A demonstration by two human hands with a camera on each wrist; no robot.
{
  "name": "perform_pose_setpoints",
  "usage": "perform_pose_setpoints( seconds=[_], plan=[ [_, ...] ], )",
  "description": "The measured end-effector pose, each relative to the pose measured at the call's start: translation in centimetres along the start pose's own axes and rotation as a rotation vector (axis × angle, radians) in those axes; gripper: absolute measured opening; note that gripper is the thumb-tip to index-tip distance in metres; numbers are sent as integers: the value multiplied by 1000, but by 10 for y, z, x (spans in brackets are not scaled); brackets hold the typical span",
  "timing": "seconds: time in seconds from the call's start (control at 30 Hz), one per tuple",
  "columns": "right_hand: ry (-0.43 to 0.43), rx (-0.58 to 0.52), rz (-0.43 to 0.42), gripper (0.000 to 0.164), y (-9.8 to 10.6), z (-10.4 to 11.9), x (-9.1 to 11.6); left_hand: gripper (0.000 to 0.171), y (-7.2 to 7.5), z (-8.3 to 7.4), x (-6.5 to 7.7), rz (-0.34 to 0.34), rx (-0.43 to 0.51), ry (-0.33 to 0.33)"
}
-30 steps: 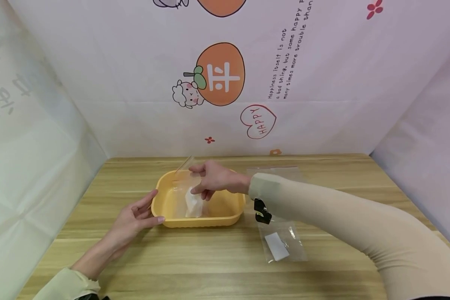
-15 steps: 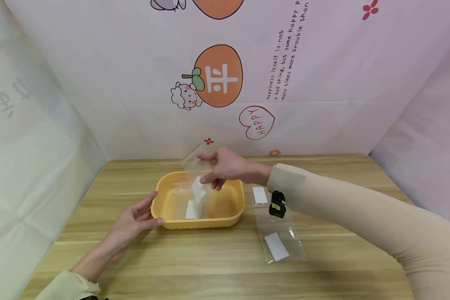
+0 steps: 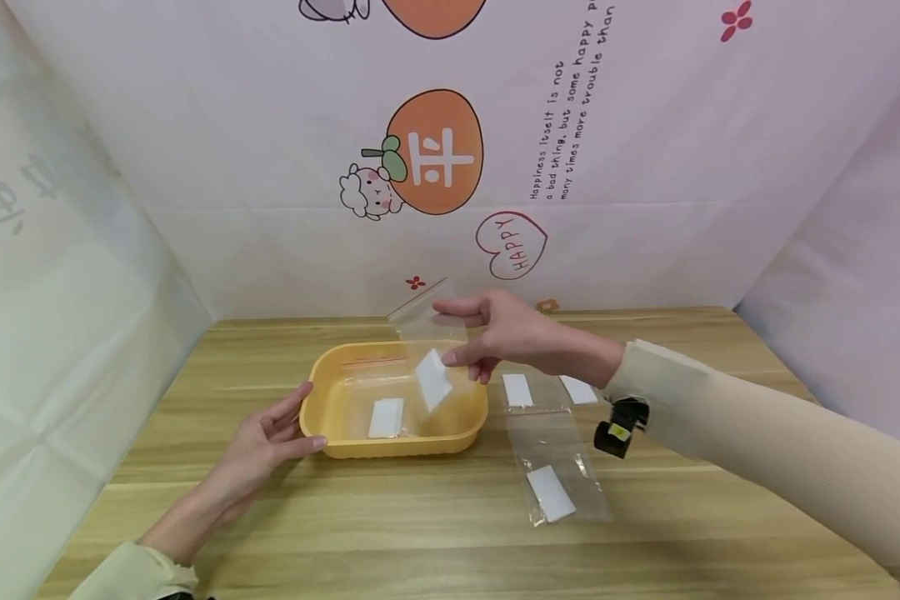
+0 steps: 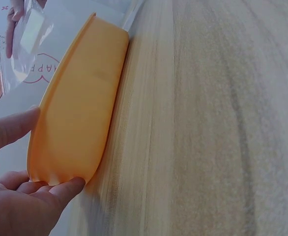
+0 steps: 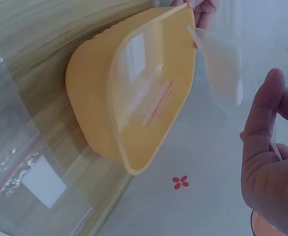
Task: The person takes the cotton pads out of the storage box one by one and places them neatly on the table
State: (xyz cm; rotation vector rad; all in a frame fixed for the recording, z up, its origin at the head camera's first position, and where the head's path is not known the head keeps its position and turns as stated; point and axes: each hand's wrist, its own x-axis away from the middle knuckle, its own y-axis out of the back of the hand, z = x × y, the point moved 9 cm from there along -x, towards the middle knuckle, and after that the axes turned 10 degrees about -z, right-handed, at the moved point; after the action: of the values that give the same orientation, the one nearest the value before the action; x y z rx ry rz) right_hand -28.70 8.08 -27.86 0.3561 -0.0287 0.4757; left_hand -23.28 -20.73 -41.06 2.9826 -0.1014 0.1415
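Note:
My left hand (image 3: pixel 258 446) holds the left end of a yellow plastic basket (image 3: pixel 405 447), thumb at its front corner and fingers along its side. In the left wrist view, the thumb is at the rim and the other fingers lie against the basket's end wall. Over the basket's right part, my right hand (image 3: pixel 506 337) pinches a clear zip bag (image 3: pixel 422 323) with a white rectangular piece inside. This bag hangs tilted, its zip strip pointing up toward the wall. Another clear zip bag (image 5: pixel 136 59) with a white piece lies in the basket.
Right of the basket, several clear zip bags (image 3: pixel 551 429) with white pieces (image 3: pixel 551 493) lie on the wooden table (image 3: pixel 420 533), partly overlapping. A printed white cloth (image 3: pixel 615 250) stands behind the table's back edge, and more cloth (image 3: pixel 60 317) closes the left side.
My right hand has lifted the zip bag up out of the basket and moved right with it, uncovering the bag lying inside and more bags on the table. The left hand stays put.

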Motion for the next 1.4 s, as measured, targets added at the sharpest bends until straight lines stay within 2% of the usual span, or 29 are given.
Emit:
perform_pose_setpoints(
  seconds=[0.37,0.63,0.9,1.1,1.4],
  plan=[
    [17,-105,-12,85,31,-14,36,94,2,1,2,-3,-7,-7],
    [30,-80,-36,84,52,-36,60,93,2,0,3,-14,-13,-10],
    [19,-108,-77,86,71,-67,89,93,3,-1,3,-19,-20,0],
    [-16,-147,-57,87,82,-99,107,94,3,-1,3,-16,-21,2],
    [-67,-216,-49,79,93,-149,132,93,1,-1,1,-5,-10,-5]
  ],
)
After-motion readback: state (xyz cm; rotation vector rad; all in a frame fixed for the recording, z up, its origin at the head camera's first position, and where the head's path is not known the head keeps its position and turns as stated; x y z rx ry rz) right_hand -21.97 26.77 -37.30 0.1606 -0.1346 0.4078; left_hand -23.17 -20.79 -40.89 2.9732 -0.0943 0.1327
